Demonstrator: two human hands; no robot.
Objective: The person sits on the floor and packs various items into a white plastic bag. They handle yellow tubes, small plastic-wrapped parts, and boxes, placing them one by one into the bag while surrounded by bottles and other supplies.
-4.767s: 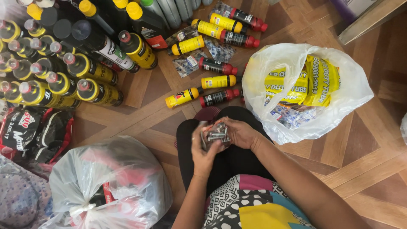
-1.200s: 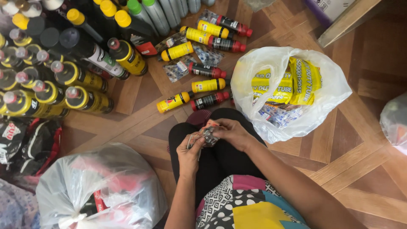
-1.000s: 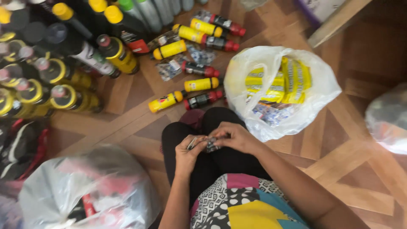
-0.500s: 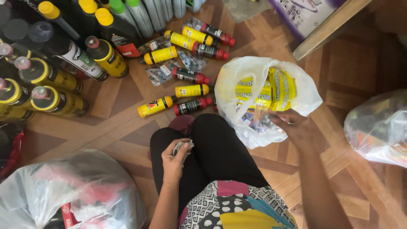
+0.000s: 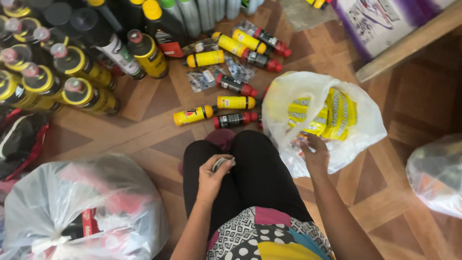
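on the wooden floor [image 5: 144, 139] a person sits with legs out in front. the right hand [image 5: 315, 153] is at the mouth of a white plastic bag [image 5: 356, 139] and dips into it. yellow packets [image 5: 332, 115] stand inside the bag, long side going up and away from the person. they sit just past the right fingers, so this hand is far nearer to them than the other one. i cannot tell if the right fingers are closed on anything, because the bag hides their tips. the left hand [image 5: 211, 175] rests on the lap, fingers curled shut around a small silver wrapper [image 5: 222, 163]. small yellow and dark bottles [image 5: 236, 102] lie on their sides on the floor just ahead of the knees. big spray cans [image 5: 86, 94] stand to the left. another full white bag [image 5: 82, 207] sits by the left leg.
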